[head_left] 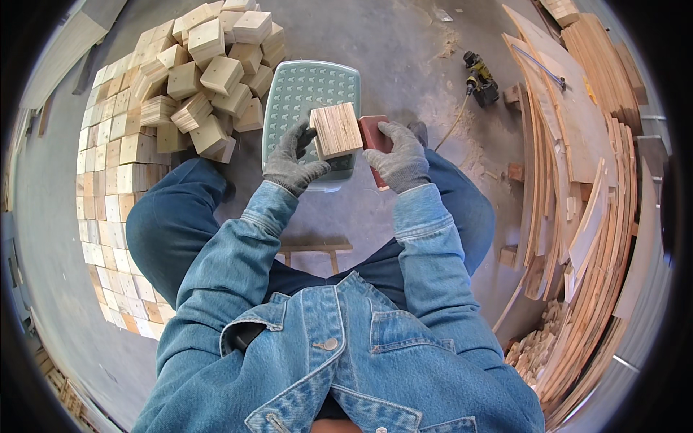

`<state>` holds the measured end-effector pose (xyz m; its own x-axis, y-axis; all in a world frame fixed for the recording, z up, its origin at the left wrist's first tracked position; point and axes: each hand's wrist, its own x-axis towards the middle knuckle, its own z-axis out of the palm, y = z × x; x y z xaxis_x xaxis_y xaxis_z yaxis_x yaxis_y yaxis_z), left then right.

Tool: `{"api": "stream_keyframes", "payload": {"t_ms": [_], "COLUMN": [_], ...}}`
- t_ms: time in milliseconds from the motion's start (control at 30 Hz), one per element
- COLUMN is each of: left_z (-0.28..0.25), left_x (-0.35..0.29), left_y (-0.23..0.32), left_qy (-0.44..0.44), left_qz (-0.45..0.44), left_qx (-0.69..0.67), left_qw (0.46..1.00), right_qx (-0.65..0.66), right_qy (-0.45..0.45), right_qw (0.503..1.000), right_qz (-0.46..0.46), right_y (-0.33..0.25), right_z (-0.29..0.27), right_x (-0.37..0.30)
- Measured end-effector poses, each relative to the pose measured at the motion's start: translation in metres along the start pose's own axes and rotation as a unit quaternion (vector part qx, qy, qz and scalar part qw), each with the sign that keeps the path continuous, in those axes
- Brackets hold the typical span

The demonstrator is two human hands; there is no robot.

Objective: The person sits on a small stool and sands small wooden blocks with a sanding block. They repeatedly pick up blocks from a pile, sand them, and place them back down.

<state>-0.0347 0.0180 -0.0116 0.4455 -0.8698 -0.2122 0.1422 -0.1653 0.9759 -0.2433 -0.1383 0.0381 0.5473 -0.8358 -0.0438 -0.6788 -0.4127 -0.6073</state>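
My left hand, in a grey glove, grips a square laminated wooden block and holds it up over a pale green plastic stool. My right hand, also gloved, presses a reddish-brown sanding block against the right side of the wooden block. Both denim sleeves come up from the lower edge, and my knees in dark blue trousers spread to either side of the stool.
A loose heap of wooden blocks lies at the upper left, with neat rows of blocks along the left. Curved plywood strips pile up on the right. A corded power tool rests on the dusty concrete floor.
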Motion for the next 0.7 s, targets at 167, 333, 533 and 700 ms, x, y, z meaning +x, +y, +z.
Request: {"api": "stream_keyframes", "payload": {"t_ms": [167, 333, 533, 700], "left_z": [-0.002, 0.001, 0.006, 0.01], "left_x": [0.004, 0.008, 0.008, 0.003], "left_y": [-0.009, -0.01, -0.003, 0.008], "left_qy": [0.011, 0.01, 0.014, 0.023], "left_qz": [0.017, 0.033, 0.014, 0.003], "left_qx": [0.03, 0.032, 0.04, 0.015], "left_qw": [0.999, 0.999, 0.999, 1.0], "right_qx": [0.015, 0.003, -0.007, -0.009], "right_qy": [-0.018, -0.037, -0.041, -0.041], "right_qw": [1.0, 0.999, 0.999, 0.999], "right_qz": [0.006, 0.027, 0.027, 0.022], "right_y": [0.0, -0.006, -0.006, -0.003], "right_z": [-0.002, -0.007, -0.008, -0.008], "right_x": [-0.004, -0.006, -0.006, -0.006]}}
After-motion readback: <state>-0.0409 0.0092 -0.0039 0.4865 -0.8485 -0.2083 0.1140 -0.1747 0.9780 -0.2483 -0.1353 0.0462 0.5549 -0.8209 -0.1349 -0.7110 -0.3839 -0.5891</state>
